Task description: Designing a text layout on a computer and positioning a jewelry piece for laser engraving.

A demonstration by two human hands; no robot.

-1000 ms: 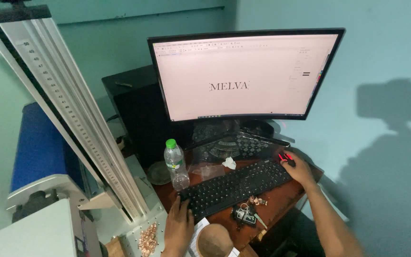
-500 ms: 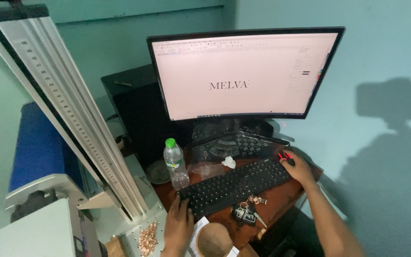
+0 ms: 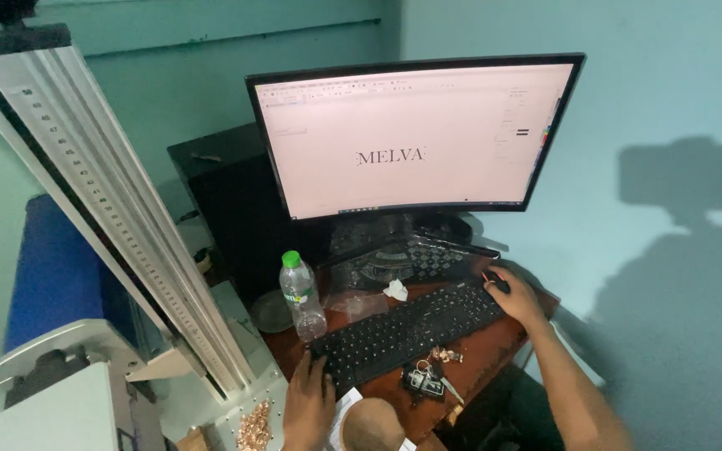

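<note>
- Left hand [image 3: 309, 401]: lies flat, fingers spread, at the near-left end of the black keyboard [image 3: 407, 331]; it grips nothing.
- Right hand [image 3: 516, 298]: cupped over a black computer mouse [image 3: 497, 283] at the desk's [image 3: 495, 351] right edge, just past the keyboard's far end.
- Progress, as judged: one short word in serif capitals is set mid-page on the curved monitor [image 3: 415, 138]; the rest of the page is blank, so the layout looks barely begun.
- Near desk edge: key bunch [image 3: 424, 381] and small copper-coloured pieces, just in front of the keyboard.
- Left desk edge: clear plastic bottle [image 3: 301, 294], green cap, white-and-green label band around its middle, upright.
- Far left: slanted pale column with a graduated scale [image 3: 98, 192], off the desk.
</note>
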